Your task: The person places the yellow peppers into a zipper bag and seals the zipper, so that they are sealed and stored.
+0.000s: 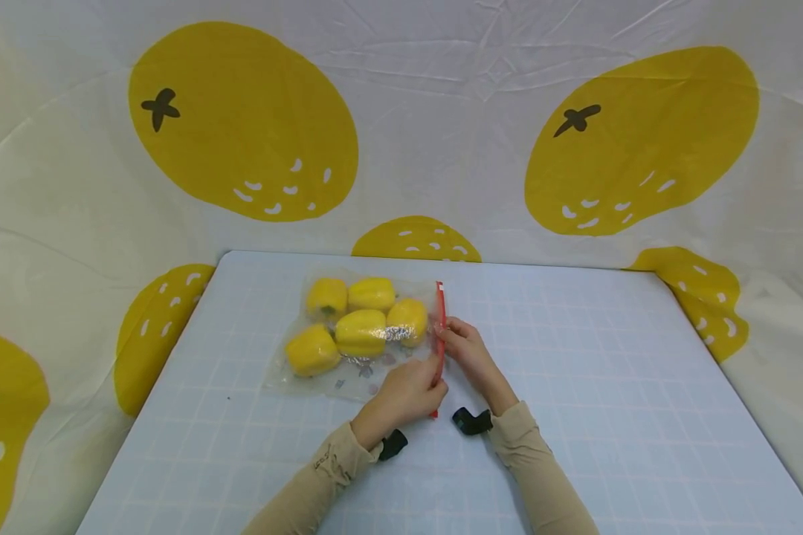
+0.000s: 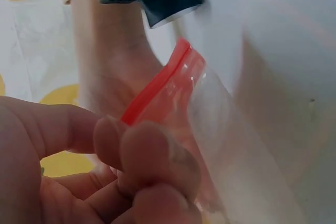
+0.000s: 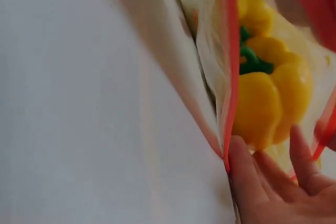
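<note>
A clear zip bag (image 1: 368, 379) with a red strip (image 1: 440, 301) along its mouth lies on the table, holding several yellow bell peppers (image 1: 361, 333). My left hand (image 1: 408, 390) pinches the near part of the strip between thumb and fingers. Farther along that edge, my right hand (image 1: 470, 353) grips the strip with its fingertips. In the right wrist view the mouth stands apart, and a pepper (image 3: 268, 98) with a green stem shows between the red edges. The left wrist view has the strip's corner (image 2: 181, 51) rising beyond the left fingers (image 2: 152, 150).
Both wrists carry small black cameras, one (image 1: 471, 421) by the right sleeve and one (image 1: 393, 444) by the left. The white table (image 1: 609, 386) has a faint grid. Behind it hangs a white cloth (image 1: 442, 148) printed with large yellow fruit.
</note>
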